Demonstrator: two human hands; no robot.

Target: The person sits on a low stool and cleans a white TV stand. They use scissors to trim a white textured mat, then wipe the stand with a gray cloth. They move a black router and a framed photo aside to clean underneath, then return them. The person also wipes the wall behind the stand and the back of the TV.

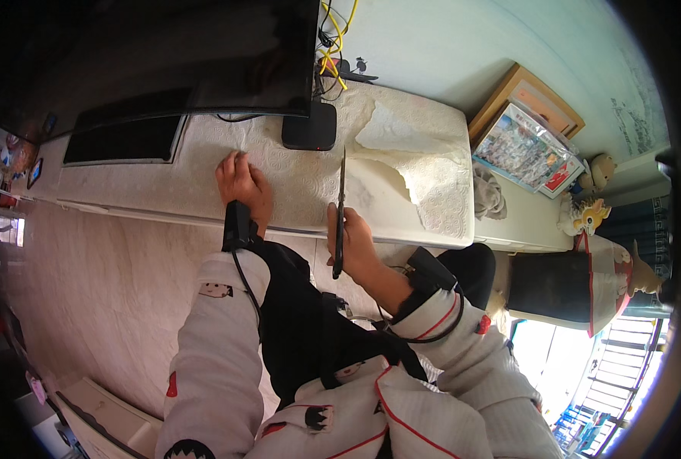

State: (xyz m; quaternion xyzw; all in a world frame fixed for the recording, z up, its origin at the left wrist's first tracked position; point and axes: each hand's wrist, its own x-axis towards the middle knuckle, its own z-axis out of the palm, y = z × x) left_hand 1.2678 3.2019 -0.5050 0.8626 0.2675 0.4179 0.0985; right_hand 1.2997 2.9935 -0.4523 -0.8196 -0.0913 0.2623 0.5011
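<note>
My right hand (353, 243) is closed around the black handle of scissors (342, 191), held at the front edge of a white cabinet top. Their thin blades point away from me, next to a torn opening in the embossed white table cover (294, 180). Smooth white surface shows through this jagged gap, and a loose flap of the cover (402, 126) is folded back behind it. Farther left, my left hand (241, 183) rests on the cover, holding nothing, its fingers bent and slightly apart.
A large dark screen (203, 53) stands at the back left, with a black box (310, 126) beside it. Yellow cables (333, 53) hang behind. Right of the cover are a crumpled grey cloth (489, 195), a framed picture (520, 145) and a deer figurine (585, 216).
</note>
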